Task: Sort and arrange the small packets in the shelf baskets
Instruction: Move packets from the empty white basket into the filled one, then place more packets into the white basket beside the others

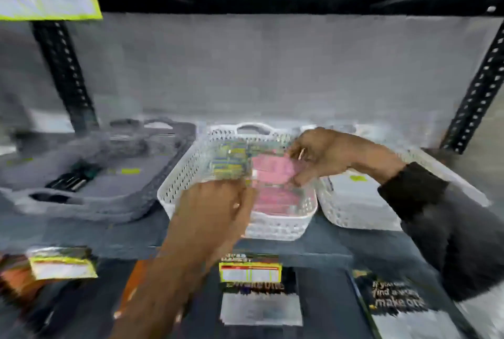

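Here, in the head view, the shelf [81, 235] is sitting under a dark upper board, with a wide bare grey wall behind leaving plenty of open room above the baskets, while perforated black uprights [65, 71] are closing in the left and right sides. Three baskets are standing in a row, nearly touching: a grey basket [90, 202] on the left, a white perforated basket [275, 225] in the middle and a second white basket [354, 218] on the right. The small packets are lying inside the middle basket, pink packets [272, 169] on its right half and yellow-and-blue packets [231, 158] on its left, all blurred. The left hand [218, 207] is reaching in over the front rim, fingers curled at the packets' edge; whether it is gripping one cannot be told. The right hand [321, 156], in a dark sleeve [441, 216], is coming from the right, fingers pinching the upper pink packet's right edge.
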